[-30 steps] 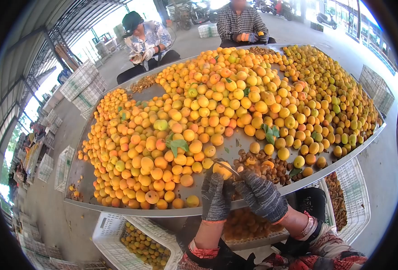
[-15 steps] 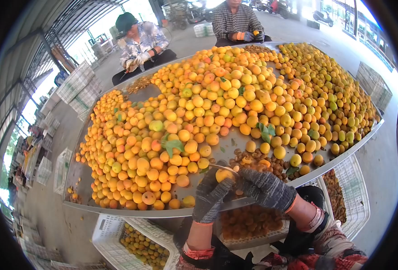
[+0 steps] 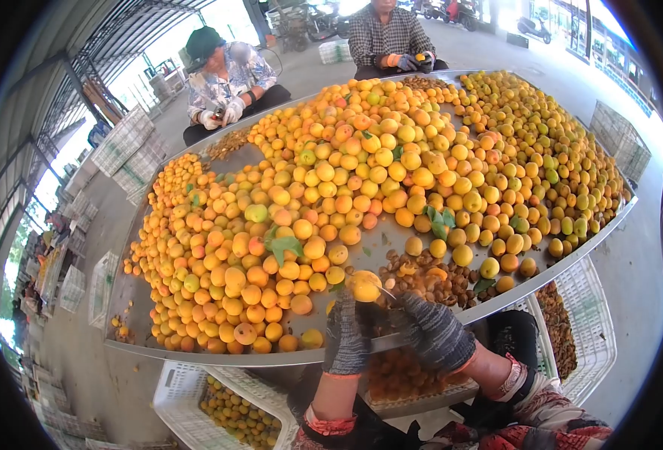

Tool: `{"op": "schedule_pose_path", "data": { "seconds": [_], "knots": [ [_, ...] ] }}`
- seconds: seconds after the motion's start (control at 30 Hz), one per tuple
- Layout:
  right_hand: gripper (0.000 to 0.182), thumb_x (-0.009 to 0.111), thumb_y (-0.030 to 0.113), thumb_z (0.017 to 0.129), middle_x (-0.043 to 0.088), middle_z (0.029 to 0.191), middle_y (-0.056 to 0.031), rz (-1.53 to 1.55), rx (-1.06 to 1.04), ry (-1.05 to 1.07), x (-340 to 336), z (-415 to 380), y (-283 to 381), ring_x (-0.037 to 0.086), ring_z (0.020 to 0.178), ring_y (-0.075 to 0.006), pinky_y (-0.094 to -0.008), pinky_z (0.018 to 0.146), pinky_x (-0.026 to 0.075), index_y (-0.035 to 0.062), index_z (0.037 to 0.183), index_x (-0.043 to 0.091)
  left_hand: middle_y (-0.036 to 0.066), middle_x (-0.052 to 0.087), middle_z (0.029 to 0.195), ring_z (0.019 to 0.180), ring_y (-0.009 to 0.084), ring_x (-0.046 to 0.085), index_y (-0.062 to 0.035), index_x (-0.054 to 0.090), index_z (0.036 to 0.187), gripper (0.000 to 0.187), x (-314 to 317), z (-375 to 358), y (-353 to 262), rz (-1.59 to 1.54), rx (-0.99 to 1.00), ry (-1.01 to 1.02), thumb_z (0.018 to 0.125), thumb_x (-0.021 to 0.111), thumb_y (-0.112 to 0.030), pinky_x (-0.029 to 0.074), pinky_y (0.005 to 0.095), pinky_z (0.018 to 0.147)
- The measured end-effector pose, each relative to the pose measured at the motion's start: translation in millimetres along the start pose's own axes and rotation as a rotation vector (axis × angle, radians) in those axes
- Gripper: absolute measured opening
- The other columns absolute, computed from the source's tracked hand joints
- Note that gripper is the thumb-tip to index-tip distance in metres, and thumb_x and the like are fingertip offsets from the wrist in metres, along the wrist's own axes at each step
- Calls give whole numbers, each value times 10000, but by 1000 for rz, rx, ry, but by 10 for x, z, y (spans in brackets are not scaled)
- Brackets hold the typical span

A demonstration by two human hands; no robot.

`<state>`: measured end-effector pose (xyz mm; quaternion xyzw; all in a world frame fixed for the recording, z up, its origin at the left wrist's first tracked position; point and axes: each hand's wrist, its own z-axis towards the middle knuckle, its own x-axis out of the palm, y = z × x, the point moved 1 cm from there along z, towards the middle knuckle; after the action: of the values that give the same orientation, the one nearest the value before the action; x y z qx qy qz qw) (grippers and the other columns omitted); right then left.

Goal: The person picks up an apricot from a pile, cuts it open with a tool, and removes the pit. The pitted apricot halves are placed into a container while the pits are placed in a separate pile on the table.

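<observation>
My left hand [image 3: 346, 336], in a grey knitted glove, is closed around an orange apricot [image 3: 365, 286] just above the tray's near edge. My right hand [image 3: 438, 330], gloved alike, grips a small knife [image 3: 387, 292]; only its thin metal blade shows, its tip at the fruit's right side. The glove hides the handle. Just beyond both hands, a heap of brown pits [image 3: 429, 279] with some orange flesh lies on the metal tray [image 3: 301, 321]. Many whole apricots [image 3: 331, 180] with a few green leaves are piled across it.
Below the near edge stand a white crate [image 3: 174, 390] holding apricots, another crate [image 3: 590, 330] with brown pits, and a container of orange halves [image 3: 414, 371]. Across the tray sit two people, one in a green cap [image 3: 205, 41], one in a checked shirt [image 3: 391, 34]. Stacked crates [image 3: 125, 146] stand left.
The apricot in my left hand has turned and moved slightly up, and the blade has shifted from across its top to its right side. The capped person's hands have also moved.
</observation>
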<state>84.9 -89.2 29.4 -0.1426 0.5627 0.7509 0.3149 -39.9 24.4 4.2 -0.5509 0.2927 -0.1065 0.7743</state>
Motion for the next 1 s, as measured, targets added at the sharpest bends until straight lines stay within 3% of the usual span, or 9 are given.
{"op": "schedule_pose_path", "data": {
  "seconds": [0.03, 0.1, 0.23, 0.3, 0.43, 0.53, 0.63, 0.73, 1.0],
  "knots": [
    [420, 532, -56, 773, 588, 1019, -187, -1, 0, 2, -21, 15, -15, 590, 938, -291, -342, 774, 472, -22, 1186, 462, 60, 565, 977, 829, 137, 562, -36, 489, 1154, 428, 5, -3, -71, -1, -1, -2, 874, 533, -356, 488, 275, 637],
    [390, 531, -52, 778, 615, 944, -173, -141, -256, -120, -40, 21, -24, 615, 858, -306, -349, 716, 484, -29, 1163, 476, 30, 590, 847, 694, 85, 548, -7, 525, 1067, 299, 43, -25, -237, -982, -406, -126, 899, 512, -254, 444, 217, 580],
    [283, 573, 62, 799, 610, 908, -178, 105, -114, -106, -67, 3, -52, 605, 780, -330, -376, 630, 491, 0, 1073, 549, 69, 583, 907, 755, 139, 580, -20, 481, 1161, 404, 71, 20, -154, -824, -173, -267, 870, 548, -293, 491, 265, 568],
    [261, 567, 68, 807, 616, 864, -172, -64, -39, -87, -158, 33, 38, 609, 754, -334, -379, 628, 491, -1, 1057, 545, 56, 589, 851, 607, 116, 557, -17, 477, 1170, 413, -26, 6, -186, -750, -258, 43, 861, 568, -277, 456, 227, 489],
    [247, 563, 83, 816, 617, 836, -169, 13, -2, -48, -202, 69, 86, 612, 744, -337, -384, 623, 490, -3, 1046, 543, 14, 580, 866, 717, 50, 529, 3, 494, 1143, 340, 25, -37, -266, -701, -301, 87, 895, 519, -228, 419, 191, 592],
    [260, 567, 89, 816, 617, 849, -176, 12, -7, -104, -18, 77, 96, 613, 765, -338, -385, 632, 492, -1, 1059, 537, 22, 578, 900, 769, 81, 529, -6, 498, 1138, 342, 235, -98, -106, -672, -342, -145, 895, 518, -246, 436, 221, 654],
    [284, 574, 97, 819, 619, 852, -182, -156, -228, -307, 189, 88, 27, 615, 763, -337, -373, 632, 497, -6, 1079, 528, 35, 572, 940, 744, 110, 533, -53, 509, 1148, 456, 333, -37, -78, -1146, -481, -257, 879, 494, -420, 435, 232, 628],
    [306, 569, 68, 803, 598, 963, -193, 85, 52, -193, 108, 69, 90, 612, 828, -316, -364, 677, 498, -7, 1097, 533, 35, 552, 1007, 854, 127, 509, -55, 511, 1148, 479, 233, -64, -103, -1148, -548, -114, 870, 496, -445, 422, 252, 735],
    [251, 570, 81, 802, 613, 875, -161, -138, -148, -51, -147, 177, 61, 612, 767, -318, -365, 639, 500, -4, 1038, 554, 46, 561, 992, 828, 127, 521, -38, 500, 1161, 361, 157, -25, -259, -650, -247, -148, 906, 484, -292, 437, 247, 694]
  ]
}}
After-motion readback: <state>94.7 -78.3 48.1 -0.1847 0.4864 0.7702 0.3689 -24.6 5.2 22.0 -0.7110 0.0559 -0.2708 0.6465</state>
